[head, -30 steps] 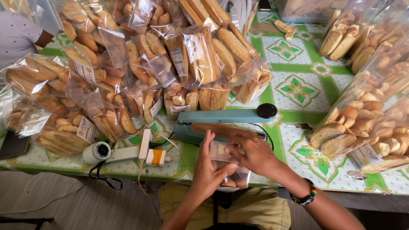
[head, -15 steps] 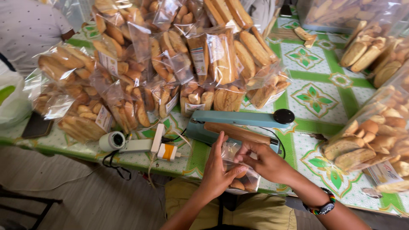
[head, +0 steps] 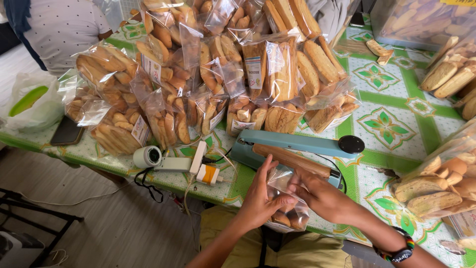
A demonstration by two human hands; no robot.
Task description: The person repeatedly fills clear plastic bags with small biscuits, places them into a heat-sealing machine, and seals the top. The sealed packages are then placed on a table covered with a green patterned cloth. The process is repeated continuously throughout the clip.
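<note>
Left hand [head: 261,198] and right hand [head: 317,196]: both pinching clear biscuit bag [head: 287,211] between them; teal heat sealer [head: 297,149] just beyond fingertips.

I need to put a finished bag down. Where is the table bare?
Bare tablecloth lies right of the big pile of bread bags, between it and the bags at the right edge, behind the blue sealer. Left of the sealer, a charger and camera crowd the front.

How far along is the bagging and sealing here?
Done: a heap of filled bags on the table. In hand: left hand and right hand hold one clear bag of bread at the open heat sealer. Left: loose bread sticks at right.
</note>
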